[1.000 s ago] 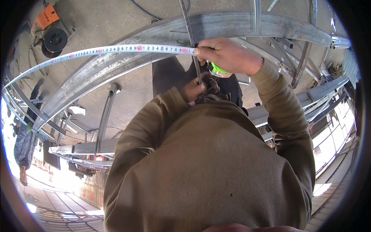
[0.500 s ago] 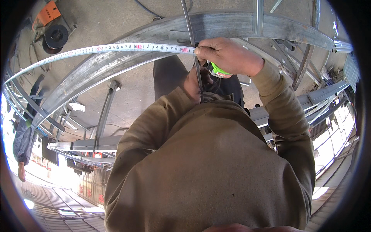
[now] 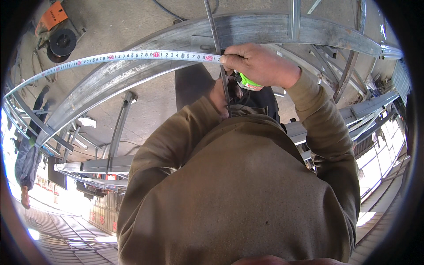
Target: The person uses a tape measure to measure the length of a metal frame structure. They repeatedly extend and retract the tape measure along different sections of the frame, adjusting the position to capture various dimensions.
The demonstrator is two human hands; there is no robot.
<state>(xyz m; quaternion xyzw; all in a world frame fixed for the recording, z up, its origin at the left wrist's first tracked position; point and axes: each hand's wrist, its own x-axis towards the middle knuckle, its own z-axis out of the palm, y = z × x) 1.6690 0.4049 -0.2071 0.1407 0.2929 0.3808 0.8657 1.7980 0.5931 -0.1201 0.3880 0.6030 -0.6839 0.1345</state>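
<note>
My right hand (image 3: 263, 65) is closed, its thumb and fingers pinching the white blade of a tape measure (image 3: 168, 55) beside a thin dark metal bar (image 3: 215, 31). The blade arches away to the far left over a wide grey steel beam (image 3: 99, 84). Beneath my right hand shows the bright green tape case (image 3: 248, 82), partly covered. My left hand (image 3: 218, 96) is closed around the lower part of the bar, close to my waist. Its fingers are partly hidden by the bar and in shadow.
A black wire spool (image 3: 62, 42) and an orange sheet (image 3: 51, 17) lie on the concrete floor at upper left. Another person (image 3: 27, 161) stands at the far left. Steel rails (image 3: 99, 165) and angled struts (image 3: 349, 75) surround me on both sides.
The tape blade has shifted slightly left and a little more of it shows dipping by the bar. Both hands keep their hold in nearly the same place.
</note>
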